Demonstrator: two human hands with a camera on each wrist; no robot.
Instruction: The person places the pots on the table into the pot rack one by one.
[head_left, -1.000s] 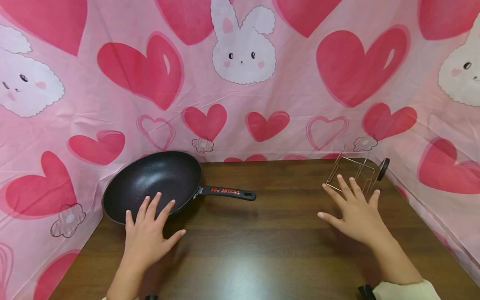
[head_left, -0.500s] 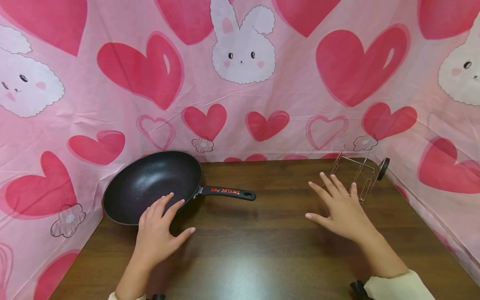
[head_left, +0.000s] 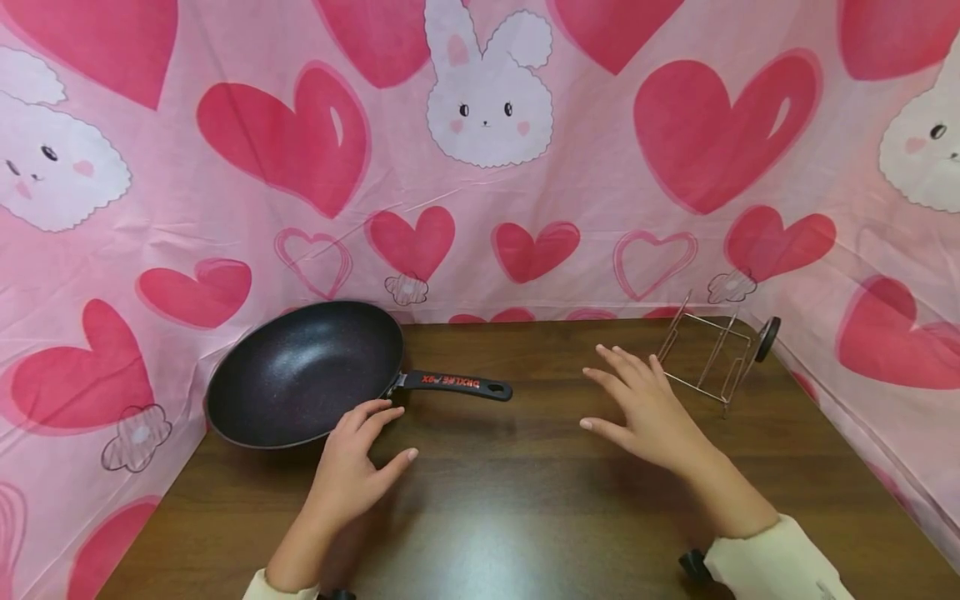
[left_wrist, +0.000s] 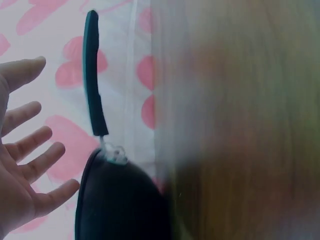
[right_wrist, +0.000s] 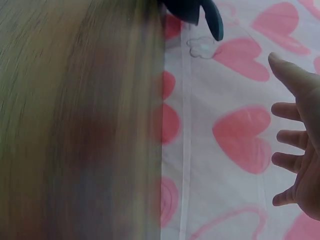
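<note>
Both my hands hold nothing: the left hand (head_left: 356,467) has its thumb and fingers apart, just by the near side of the pan (head_left: 307,367), and whether a fingertip touches it I can't tell. The right hand (head_left: 645,408), fingers also parted, is between the pan's handle (head_left: 457,383) and the rack (head_left: 717,350), nearer the rack and clear of the handle. Further out, the pan sits bowl up at the left of the table (head_left: 525,467), handle pointing right; the rack is at the back right, a black disc (head_left: 767,338) on its far side, with the pink cloth (head_left: 540,192) behind everything. Taking the pan by the handle end alone could let it tip, I'd judge, since most of its weight should lie in the bowl. A careless right wrist could snag the rack's thin wires and knock it, light as it looks.
</note>
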